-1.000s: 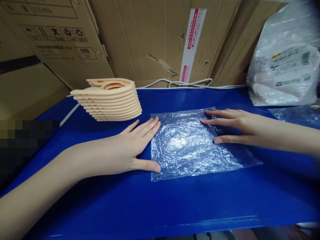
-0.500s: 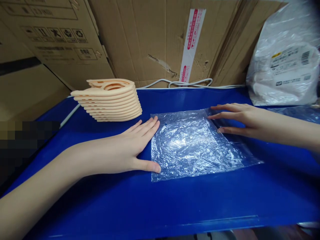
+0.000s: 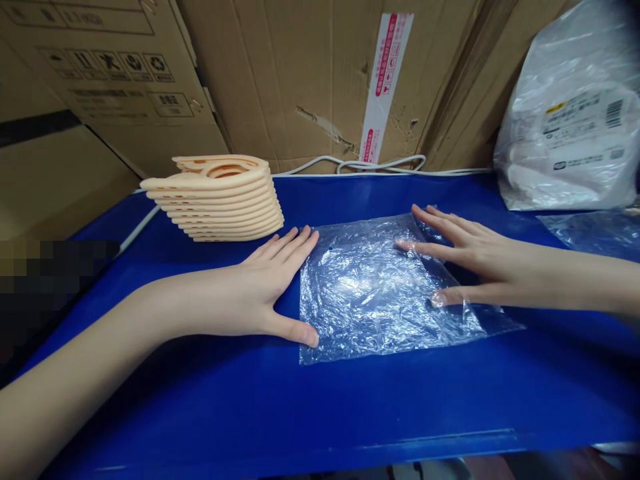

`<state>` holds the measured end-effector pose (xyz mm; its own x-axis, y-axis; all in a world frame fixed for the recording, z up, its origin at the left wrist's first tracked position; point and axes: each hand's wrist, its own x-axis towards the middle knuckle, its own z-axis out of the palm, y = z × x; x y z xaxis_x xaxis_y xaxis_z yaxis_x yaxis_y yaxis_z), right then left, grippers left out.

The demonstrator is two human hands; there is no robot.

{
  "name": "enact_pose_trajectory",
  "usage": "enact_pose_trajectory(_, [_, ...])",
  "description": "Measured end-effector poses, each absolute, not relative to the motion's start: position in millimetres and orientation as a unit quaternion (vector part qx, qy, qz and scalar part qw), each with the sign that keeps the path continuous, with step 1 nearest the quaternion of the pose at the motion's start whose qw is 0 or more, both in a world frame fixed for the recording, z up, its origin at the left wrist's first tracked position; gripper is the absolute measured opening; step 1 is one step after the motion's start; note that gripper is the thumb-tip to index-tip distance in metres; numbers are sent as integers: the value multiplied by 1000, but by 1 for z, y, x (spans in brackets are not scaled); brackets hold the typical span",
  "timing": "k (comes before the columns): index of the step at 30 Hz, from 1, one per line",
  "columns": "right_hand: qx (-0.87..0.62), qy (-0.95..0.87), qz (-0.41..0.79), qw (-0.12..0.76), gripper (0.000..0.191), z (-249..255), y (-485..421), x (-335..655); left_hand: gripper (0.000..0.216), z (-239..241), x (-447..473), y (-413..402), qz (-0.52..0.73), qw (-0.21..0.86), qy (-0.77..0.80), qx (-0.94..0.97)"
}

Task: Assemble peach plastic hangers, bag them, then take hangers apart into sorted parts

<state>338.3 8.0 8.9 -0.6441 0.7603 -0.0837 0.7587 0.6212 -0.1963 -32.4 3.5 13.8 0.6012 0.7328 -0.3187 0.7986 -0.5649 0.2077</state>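
A clear, crinkled plastic bag (image 3: 370, 293) lies flat on the blue tabletop (image 3: 300, 413). My left hand (image 3: 273, 287) rests with fingers spread, its fingertips and thumb touching the bag's left edge. On the other side my right hand (image 3: 465, 257) is spread over the bag's right part, at the folded flap; the tips of some fingers and the thumb seem to be under or against the film. Just beyond my left hand stands a neat stack of peach-coloured plastic hangers (image 3: 225, 200), or similar flat looped pieces.
Cardboard boxes (image 3: 280, 73) wall off the back and left. A white cable (image 3: 320, 160) runs along the rear edge. At the back right stands a translucent bag with a printed label (image 3: 575, 127), and more clear film (image 3: 595, 233) lies before it.
My right hand has moved left and spread wider, reaching farther over the bag and its flap. The left hand stays nearly in place at the left edge.
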Motion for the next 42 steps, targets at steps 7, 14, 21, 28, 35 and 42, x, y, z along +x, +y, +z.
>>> enact_pose_trajectory(7, [-436, -893, 110, -28, 92, 11, 2, 321, 136, 17, -34, 4, -123, 189, 451, 864])
enact_pose_trajectory(14, [-438, -895, 88, -6, 97, 4, 6, 330, 136, 13, -36, 4, -92, 167, 447, 874])
enact_pose_trajectory(21, [-430, -900, 63, 11, 92, 7, 10, 341, 130, 10, -46, 6, -42, 94, 401, 910])
enact_pose_trajectory(28, [-418, -905, 76, 5, 93, 8, 8, 340, 106, 37, -42, 2, 66, 40, 354, 932])
enact_pose_trajectory(35, [-402, -914, 60, 6, 94, 5, 5, 336, 83, 65, -64, 27, 246, -201, 383, 867])
enact_pose_trajectory(42, [-387, -921, 48, 11, 92, 4, 4, 332, 109, 64, -99, 55, 129, -203, 506, 828])
